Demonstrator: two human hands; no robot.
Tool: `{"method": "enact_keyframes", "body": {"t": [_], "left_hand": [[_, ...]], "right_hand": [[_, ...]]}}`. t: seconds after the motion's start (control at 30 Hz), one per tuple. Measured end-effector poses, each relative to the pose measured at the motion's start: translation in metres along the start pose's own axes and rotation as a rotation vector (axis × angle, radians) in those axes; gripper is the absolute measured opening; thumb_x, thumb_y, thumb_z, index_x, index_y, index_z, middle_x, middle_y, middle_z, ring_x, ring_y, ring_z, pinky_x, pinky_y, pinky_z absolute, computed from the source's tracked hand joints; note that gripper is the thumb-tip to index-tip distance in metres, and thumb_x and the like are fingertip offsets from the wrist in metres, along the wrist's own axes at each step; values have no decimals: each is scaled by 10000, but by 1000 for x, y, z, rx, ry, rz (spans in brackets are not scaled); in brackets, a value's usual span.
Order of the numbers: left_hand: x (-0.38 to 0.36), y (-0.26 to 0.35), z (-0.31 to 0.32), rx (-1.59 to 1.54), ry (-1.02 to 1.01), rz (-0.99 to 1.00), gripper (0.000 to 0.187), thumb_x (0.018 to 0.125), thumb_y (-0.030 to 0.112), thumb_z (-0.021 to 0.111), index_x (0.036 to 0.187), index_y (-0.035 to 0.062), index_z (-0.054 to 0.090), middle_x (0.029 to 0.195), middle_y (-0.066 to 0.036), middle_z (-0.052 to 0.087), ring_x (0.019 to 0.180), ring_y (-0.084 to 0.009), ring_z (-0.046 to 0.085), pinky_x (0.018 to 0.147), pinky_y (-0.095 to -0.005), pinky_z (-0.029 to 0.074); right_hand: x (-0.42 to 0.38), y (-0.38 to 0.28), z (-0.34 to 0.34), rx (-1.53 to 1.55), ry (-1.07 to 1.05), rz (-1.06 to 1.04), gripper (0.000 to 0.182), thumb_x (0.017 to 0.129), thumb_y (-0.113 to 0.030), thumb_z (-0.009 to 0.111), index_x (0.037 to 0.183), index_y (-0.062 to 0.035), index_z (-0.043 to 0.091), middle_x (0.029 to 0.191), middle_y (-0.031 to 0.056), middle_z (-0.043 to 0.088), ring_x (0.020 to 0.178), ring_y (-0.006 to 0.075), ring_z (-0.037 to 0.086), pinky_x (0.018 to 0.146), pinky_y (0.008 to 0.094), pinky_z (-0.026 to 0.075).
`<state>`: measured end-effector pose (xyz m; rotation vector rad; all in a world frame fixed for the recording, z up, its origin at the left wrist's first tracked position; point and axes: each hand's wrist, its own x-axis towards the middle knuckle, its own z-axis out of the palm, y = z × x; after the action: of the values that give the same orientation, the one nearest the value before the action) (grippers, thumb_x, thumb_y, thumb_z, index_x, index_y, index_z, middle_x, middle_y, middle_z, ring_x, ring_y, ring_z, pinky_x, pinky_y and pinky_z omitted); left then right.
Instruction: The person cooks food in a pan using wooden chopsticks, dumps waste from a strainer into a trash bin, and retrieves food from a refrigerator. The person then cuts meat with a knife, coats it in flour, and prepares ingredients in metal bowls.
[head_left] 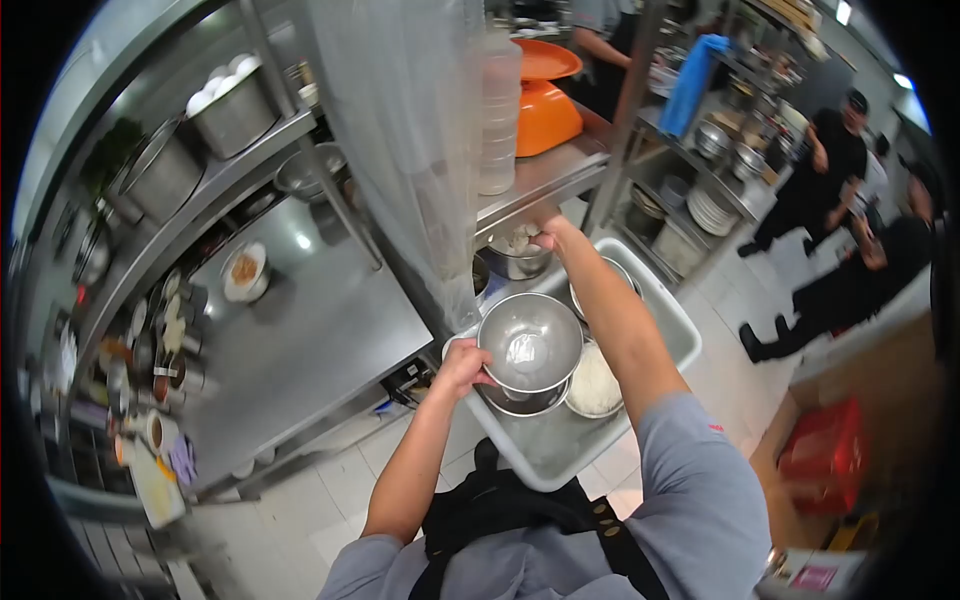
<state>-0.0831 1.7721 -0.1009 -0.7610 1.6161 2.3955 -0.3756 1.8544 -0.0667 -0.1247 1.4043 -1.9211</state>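
Observation:
My left hand (pixel 464 368) grips the rim of an empty steel bowl (pixel 530 342), tilted over a large white tub (pixel 683 330). Beyond it, my right hand (pixel 540 236) reaches to a steel pot (pixel 522 264) below the counter edge; its fingers are bent around something whitish that I cannot make out. Under the held bowl sits another steel bowl (pixel 528 403). Beside that, a container of white contents (pixel 596 382) rests in the tub. A further round container (pixel 617 272) is partly hidden by my right forearm.
An orange scale (pixel 546 110) stands on the shelf ahead, near stacked clear containers (pixel 499 120). Plastic sheeting (pixel 400 130) hangs left of them. A steel counter (pixel 310 320) with a white bowl (pixel 246 272) lies left. Several people stand at the right; a red bin (pixel 824 455) is lower right.

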Motion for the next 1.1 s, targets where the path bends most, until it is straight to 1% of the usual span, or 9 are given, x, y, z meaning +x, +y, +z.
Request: {"method": "enact_keyframes", "body": {"t": [0.1, 0.17, 0.37, 0.43, 0.5, 0.63, 0.77, 0.9, 1.1], "left_hand": [[6, -12, 20, -53, 124, 10, 192, 686, -61, 509, 860, -107, 576, 788, -183, 606, 615, -304, 631, 497, -404, 572], [8, -14, 35, -73, 215, 13, 173, 690, -60, 507, 843, -108, 572, 786, -187, 599, 618, -307, 629, 500, -410, 576], [24, -23, 72, -232, 329, 58, 222, 699, -66, 487, 907, -139, 512, 816, -216, 559, 622, -357, 617, 478, -433, 574], [33, -27, 78, -261, 400, 93, 209, 698, -64, 494, 896, -129, 498, 832, -194, 520, 619, -366, 609, 491, -443, 582], [36, -29, 85, -292, 419, 112, 189, 701, -62, 499, 880, -122, 484, 839, -179, 488, 613, -375, 603, 503, -449, 589], [37, -27, 89, -312, 486, 115, 157, 718, -59, 498, 859, -125, 479, 833, -183, 489, 615, -375, 604, 491, -448, 586], [37, -20, 94, -329, 484, 84, 130, 726, -66, 492, 837, -131, 476, 830, -175, 486, 614, -370, 602, 476, -440, 581], [44, -17, 94, -278, 511, 102, 118, 716, -59, 502, 810, -126, 482, 813, -173, 505, 614, -347, 604, 467, -438, 579], [47, -14, 109, -187, 504, 161, 122, 703, -62, 502, 804, -123, 531, 781, -181, 557, 598, -321, 616, 463, -425, 579]], "right_hand": [[57, 7, -27, -329, 82, 2, 370, 832, -239, 583, 1189, -160, 524, 1156, 91, 570, 998, 313, 556, 826, 532, 445], [96, 3, -48, -2076, -91, -503, 390, 824, -247, 505, 1182, -94, 530, 1281, 128, 488, 1110, 330, 504, 934, 460, 406], [63, -5, -48, -1750, 55, -684, 420, 681, -156, 632, 1073, -6, 603, 1125, 233, 565, 1093, 349, 516, 920, 376, 414], [53, -2, -41, -1891, -109, -334, 430, 697, -113, 593, 1107, 15, 568, 1169, 248, 534, 1108, 351, 508, 939, 370, 401], [61, 20, -44, -1566, 223, -631, 414, 694, -106, 601, 1090, 13, 569, 1157, 243, 544, 1087, 349, 524, 927, 367, 416], [80, 16, -48, -1517, 295, -622, 365, 772, -168, 547, 1115, -54, 601, 1180, 210, 551, 1086, 322, 542, 924, 353, 424], [84, -1, -57, -1613, -180, -662, 270, 686, -235, 657, 840, -15, 681, 860, 155, 666, 800, 309, 639, 776, 376, 491], [-43, -11, -34, -1002, -337, -129, 281, 636, -15, 650, 901, 80, 639, 744, 195, 622, 714, 243, 653, 522, 351, 528], [-50, 60, -47, -1874, -567, -205, 401, 649, -110, 671, 1039, -23, 631, 979, 190, 644, 815, 340, 645, 694, 390, 522]]}}
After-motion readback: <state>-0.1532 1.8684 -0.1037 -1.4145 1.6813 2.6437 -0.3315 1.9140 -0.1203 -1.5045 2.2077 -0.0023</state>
